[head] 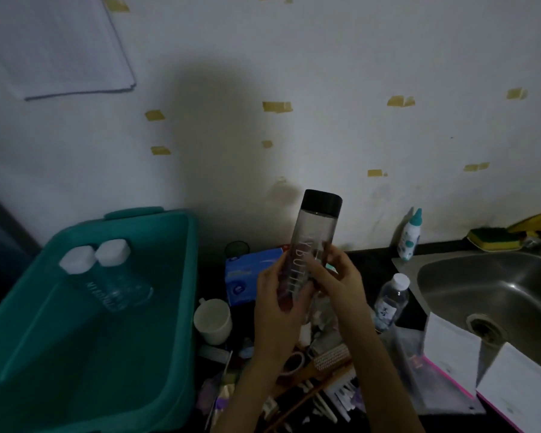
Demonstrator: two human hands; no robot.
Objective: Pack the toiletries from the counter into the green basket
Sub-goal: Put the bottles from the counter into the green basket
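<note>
Both hands hold one tall clear bottle with a black cap upright, a little tilted, above the middle of the dark worktop. The left hand wraps its curled fingers round the lower half of the bottle. The right hand pinches the middle of the bottle from the right side, its fingers lying across the white lettering.

The green basket stands at the left, just beside the clutter, and two clear bottles with white caps lie side by side in its far end.

On the worktop below the hands sit a blue box, a white mug and, nearer, a heap of brushes and small items too dim to tell apart. To the right a small white-capped bottle stands near the steel sink. A teal-tipped squeeze bottle stands against the far wall, and a yellow-green sponge lies behind the sink.
</note>
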